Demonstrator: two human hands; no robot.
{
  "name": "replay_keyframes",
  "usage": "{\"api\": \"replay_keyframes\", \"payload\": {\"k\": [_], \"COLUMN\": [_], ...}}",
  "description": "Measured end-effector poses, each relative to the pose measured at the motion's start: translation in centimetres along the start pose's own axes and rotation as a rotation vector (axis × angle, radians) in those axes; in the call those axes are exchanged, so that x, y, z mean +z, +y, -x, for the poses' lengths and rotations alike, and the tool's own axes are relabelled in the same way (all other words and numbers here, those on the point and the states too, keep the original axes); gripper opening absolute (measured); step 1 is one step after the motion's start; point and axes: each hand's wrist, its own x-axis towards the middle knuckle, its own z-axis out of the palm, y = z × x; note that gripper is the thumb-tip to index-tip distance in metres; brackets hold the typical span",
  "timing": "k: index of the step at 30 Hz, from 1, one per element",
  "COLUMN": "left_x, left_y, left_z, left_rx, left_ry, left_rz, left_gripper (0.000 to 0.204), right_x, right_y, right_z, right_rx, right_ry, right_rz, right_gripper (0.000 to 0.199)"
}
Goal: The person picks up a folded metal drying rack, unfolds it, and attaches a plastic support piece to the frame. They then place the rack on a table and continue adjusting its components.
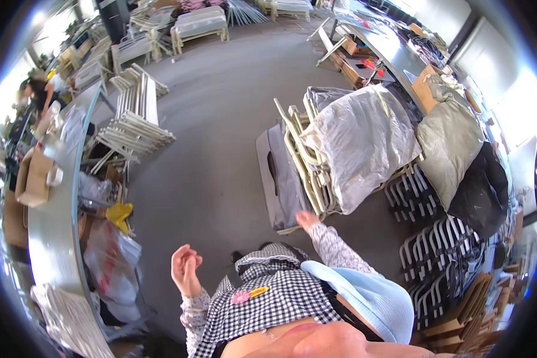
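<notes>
So we're standing on a big open grey floor [221,149] with stuff piled all around the edges. Biggest thing right in front of us is a stack of cream-coloured folded metal frames [307,158] standing on edge, with a grey plastic-wrapped bundle [364,143] draped over the top and a flat grey panel [277,179] leaning on the near side. To the right of that sit a pale green sack [450,143] and a black bag [480,191], and below those a row of white bent-tube frames [435,238] blocks that side. On our left a long metal bench [53,238] curves along the edge with a cardboard box [33,179] on it and plastic bags [110,250] crammed beside it; another loose heap of white frames [134,122] lies further out on the floor. Our right hand [306,220] reaches toward the bottom edge of the grey panel, just beside it or touching, fingers blurred so we can't tell how far open it is. Our left hand [185,269] is up in the air, fingers loosely curled, holding nothing. The far end of the room is tiny and warped, and a person [39,89] by the bench there is hard to make out.
</notes>
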Motion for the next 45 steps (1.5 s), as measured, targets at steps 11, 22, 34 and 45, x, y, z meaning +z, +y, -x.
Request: {"api": "replay_keyframes", "payload": {"k": [11,22,34,45], "left_x": [6.5,-25.1,0.7,10.3], "left_y": [-0.4,-24.7,-23.0,-17.4], "left_z": [-39.5,-58.3,-106.5,-145.3], "left_rx": [-0.122,-1.285,-0.291,-0.224], "left_ry": [-0.566,-0.468,-0.449,-0.086], "left_rz": [-0.236,-1.648,-1.106,-1.051], "left_gripper": [0.017,0.041,0.03,0.023], "right_x": [8.2,9.0,7.7,5.3], "right_y": [1.7,-30.4,-37.2,-44.6], "right_z": [0.9,-70.2,-88.4,-116.5], "right_rx": [0.879,0.121,0.346,0.559], "right_ry": [-0.561,-0.058,-0.314,-0.65], "right_rz": [0.36,-0.061,0.001,0.425], "right_gripper": [0.041,0.036,0.03,0.028]}}
